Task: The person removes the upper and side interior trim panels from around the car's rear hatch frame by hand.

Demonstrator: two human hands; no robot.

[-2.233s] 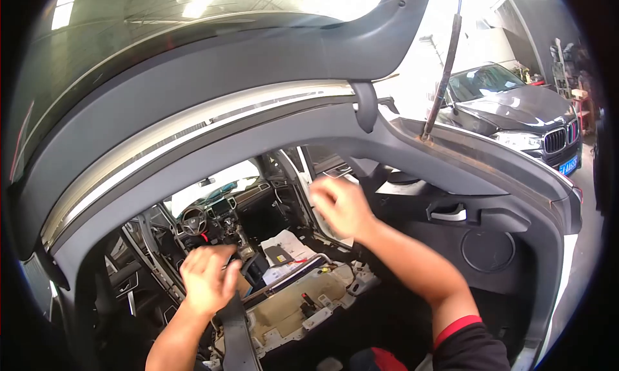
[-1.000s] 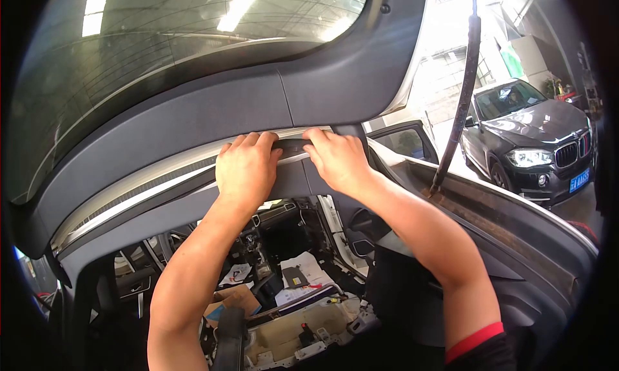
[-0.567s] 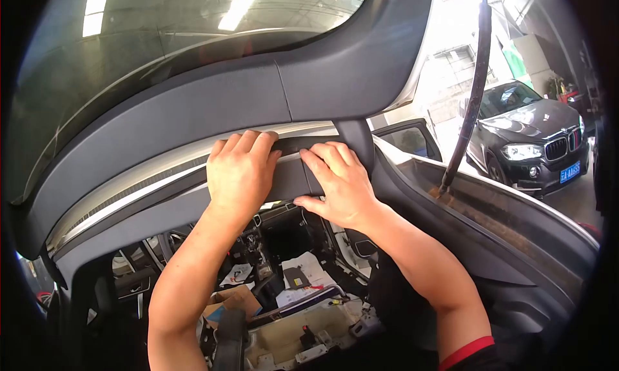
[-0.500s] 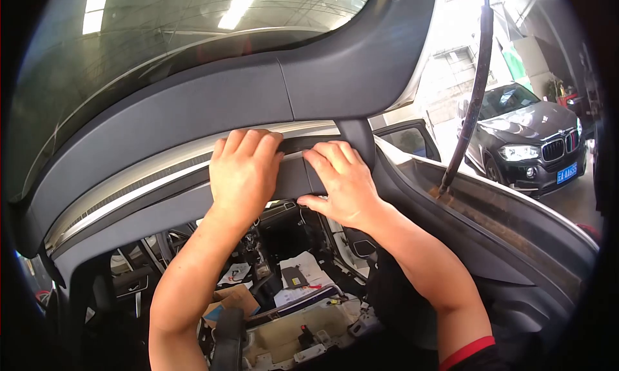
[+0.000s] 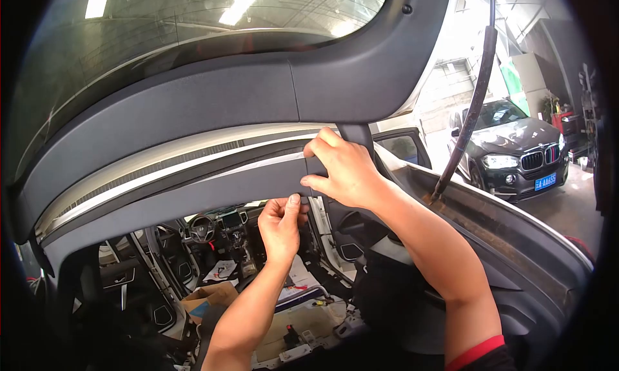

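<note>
A long grey trim panel [image 5: 213, 187] runs across the rear opening of the car, under the raised tailgate [image 5: 213, 100]. My right hand [image 5: 345, 174] grips its right end near a seam, fingers over the upper edge and thumb on the face. Below it, my left hand [image 5: 278, 232] is closed at the panel's lower edge, thumb up against the edge; its fingertips are partly hidden. A black rubber seal [image 5: 187, 175] lies along the panel's upper side, with pale body metal showing between them.
Inside the stripped cabin are a cardboard box [image 5: 209, 300], a steering wheel [image 5: 202, 229] and bare floor with loose parts. A gas strut [image 5: 469, 119] stands at the right, beside the body edge. Beyond it a dark car [image 5: 516, 145] is parked.
My left hand has moved from the panel's upper edge down to its lower edge. My right hand stays at the right end. The view has shifted slightly.
</note>
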